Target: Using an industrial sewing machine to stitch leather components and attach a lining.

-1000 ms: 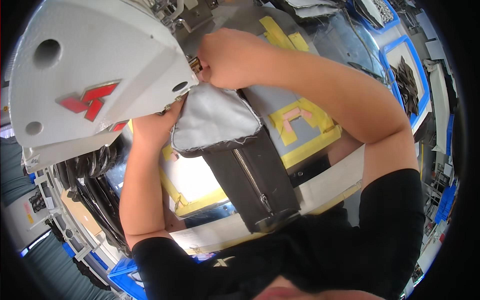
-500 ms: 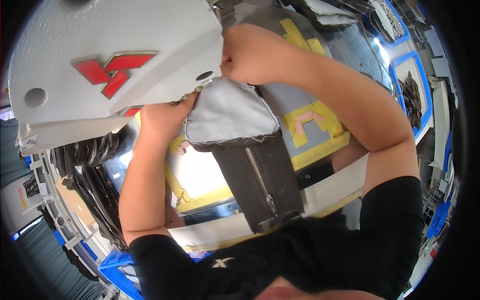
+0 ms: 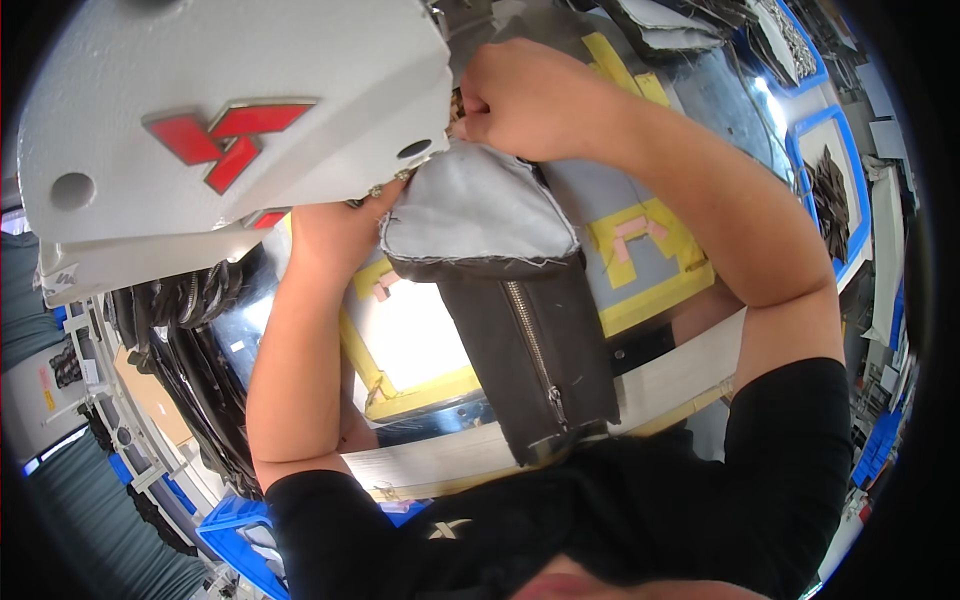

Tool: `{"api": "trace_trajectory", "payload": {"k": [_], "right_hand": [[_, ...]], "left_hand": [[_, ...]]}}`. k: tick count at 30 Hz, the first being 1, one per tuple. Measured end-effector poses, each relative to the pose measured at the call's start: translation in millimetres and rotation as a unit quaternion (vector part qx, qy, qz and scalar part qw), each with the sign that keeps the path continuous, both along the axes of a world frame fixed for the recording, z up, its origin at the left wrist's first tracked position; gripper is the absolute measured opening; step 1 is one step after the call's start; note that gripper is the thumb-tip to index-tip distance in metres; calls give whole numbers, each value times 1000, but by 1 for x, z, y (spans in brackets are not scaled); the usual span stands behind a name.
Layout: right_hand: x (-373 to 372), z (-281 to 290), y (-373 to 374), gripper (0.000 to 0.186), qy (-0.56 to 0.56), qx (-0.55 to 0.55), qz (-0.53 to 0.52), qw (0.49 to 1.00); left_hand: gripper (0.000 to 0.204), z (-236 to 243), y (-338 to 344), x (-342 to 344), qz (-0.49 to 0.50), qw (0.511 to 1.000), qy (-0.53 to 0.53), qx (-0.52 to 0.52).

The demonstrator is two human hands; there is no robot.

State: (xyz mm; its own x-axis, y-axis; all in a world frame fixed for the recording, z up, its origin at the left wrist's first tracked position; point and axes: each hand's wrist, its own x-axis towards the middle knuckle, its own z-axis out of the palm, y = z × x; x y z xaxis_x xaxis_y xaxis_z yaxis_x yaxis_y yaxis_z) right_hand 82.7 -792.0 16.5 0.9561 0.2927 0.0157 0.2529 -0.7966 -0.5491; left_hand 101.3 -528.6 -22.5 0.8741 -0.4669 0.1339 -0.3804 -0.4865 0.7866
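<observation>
A dark zippered bag (image 3: 535, 330) with a pale grey lining panel (image 3: 480, 205) extends from under a white sewing machine head (image 3: 330, 60) toward my body. Its raw edges are frayed, and the metal zipper (image 3: 530, 340) runs lengthwise with the pull at the near end. My right hand (image 3: 525, 100) is closed, its curled fingers at the far edge of the lining beside the machine head. My left hand (image 3: 340, 235) reaches under the head, thumb along the lining's left edge; its other fingers are hidden. The machine also hides the needle area.
Yellow tape (image 3: 655, 300) marks the shiny work surface around the bag. Dark bag pieces (image 3: 195, 370) hang at left. Blue-rimmed bins (image 3: 840, 170) stand at right, another blue bin (image 3: 235, 535) at lower left. More dark pieces with grey lining (image 3: 665, 30) lie at the back.
The bag, both hands and the taped surface appear slightly farther right in the view. A narrow gap now shows between my right hand and the machine head.
</observation>
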Motion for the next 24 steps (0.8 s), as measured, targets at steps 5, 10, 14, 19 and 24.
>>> {"api": "trace_trajectory", "payload": {"k": [5, 10, 14, 19, 24], "right_hand": [[0, -1, 0, 30, 7, -5, -5, 1000], [-1, 3, 0, 30, 21, -11, -10, 1000], [-2, 6, -1, 31, 40, -5, -21, 999], [0, -1, -2, 30, 7, -16, -8, 1000], [-2, -1, -4, 30, 2, -10, -10, 1000]], "left_hand": [[32, 7, -4, -4, 13, 999, -16, 48], [29, 6, -5, -5, 23, 997, -11, 73], [25, 3, -5, -5, 14, 998, -26, 49], [25, 0, -2, -4, 16, 998, -21, 62], [27, -2, -3, -3, -3, 997, -50, 53]]}}
